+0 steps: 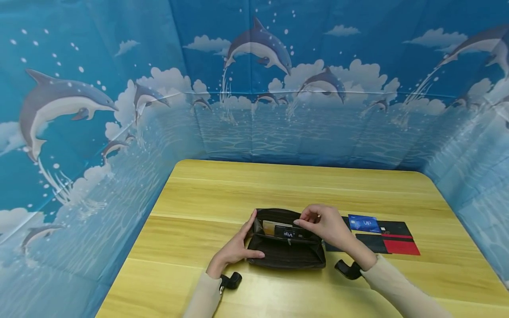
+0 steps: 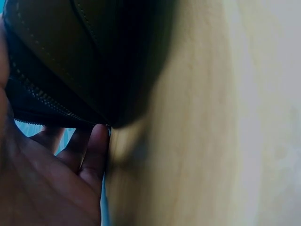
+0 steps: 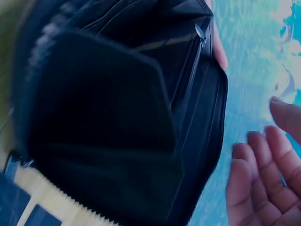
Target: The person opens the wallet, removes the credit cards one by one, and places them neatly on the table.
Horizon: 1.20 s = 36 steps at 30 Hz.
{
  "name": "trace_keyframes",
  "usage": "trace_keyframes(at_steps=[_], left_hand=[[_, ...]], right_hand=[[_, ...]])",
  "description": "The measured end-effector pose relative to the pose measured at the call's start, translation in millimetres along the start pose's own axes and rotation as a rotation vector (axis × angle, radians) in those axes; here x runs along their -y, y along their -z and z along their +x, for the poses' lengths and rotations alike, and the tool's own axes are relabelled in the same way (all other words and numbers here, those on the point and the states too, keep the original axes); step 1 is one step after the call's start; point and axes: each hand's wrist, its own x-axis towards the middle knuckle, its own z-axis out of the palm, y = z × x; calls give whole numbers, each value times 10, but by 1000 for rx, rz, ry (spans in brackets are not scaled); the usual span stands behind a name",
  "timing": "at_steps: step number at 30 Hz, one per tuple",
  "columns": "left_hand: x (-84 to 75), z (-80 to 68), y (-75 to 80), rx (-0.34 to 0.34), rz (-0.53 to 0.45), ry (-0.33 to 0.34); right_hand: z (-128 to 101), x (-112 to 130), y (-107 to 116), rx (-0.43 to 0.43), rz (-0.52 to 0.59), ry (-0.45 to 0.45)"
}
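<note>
A dark zip-around wallet lies unzipped on the table, its mouth spread and facing up. My left hand grips its left end, with the thumb on the near side and the fingers on the far side. In the left wrist view, fingers touch the wallet near its zip. Inside stand a gold-coloured card and a black card marked "Vip". Over the wallet's right end hovers my right hand. The right wrist view shows its thumb and fingertips apart, holding nothing, beside the wallet.
Right of the wallet lie a blue card, a red and black card and several dark flat pieces, partly overlapping. The wooden table has a dolphin-print curtain behind it and at its sides.
</note>
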Motion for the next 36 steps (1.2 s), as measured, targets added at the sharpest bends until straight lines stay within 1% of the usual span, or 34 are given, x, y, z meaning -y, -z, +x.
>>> trace_keyframes(at_steps=[3, 6, 9, 14, 19, 24, 29, 32, 36], left_hand=[[2, 0, 0, 1, -1, 4], [3, 2, 3, 2, 0, -1], [1, 4, 7, 2, -7, -3], [4, 2, 7, 1, -16, -11], [12, 0, 4, 8, -26, -28], [12, -6, 1, 11, -33, -28], [19, 4, 7, 12, -30, -16], [7, 2, 5, 14, -30, -6], [4, -7, 4, 13, -32, -2]], right_hand=[[47, 38, -73, 52, -45, 3], [79, 36, -120, 91, -85, -16], [95, 16, -140, 110, -111, -44], [107, -29, -167, 128, -143, -58], [107, -71, -207, 134, -155, -76], [107, -100, -243, 137, -185, -62], [125, -112, -270, 123, -251, -36], [126, -133, -292, 105, -288, -4], [110, -148, -318, 85, -300, 40]])
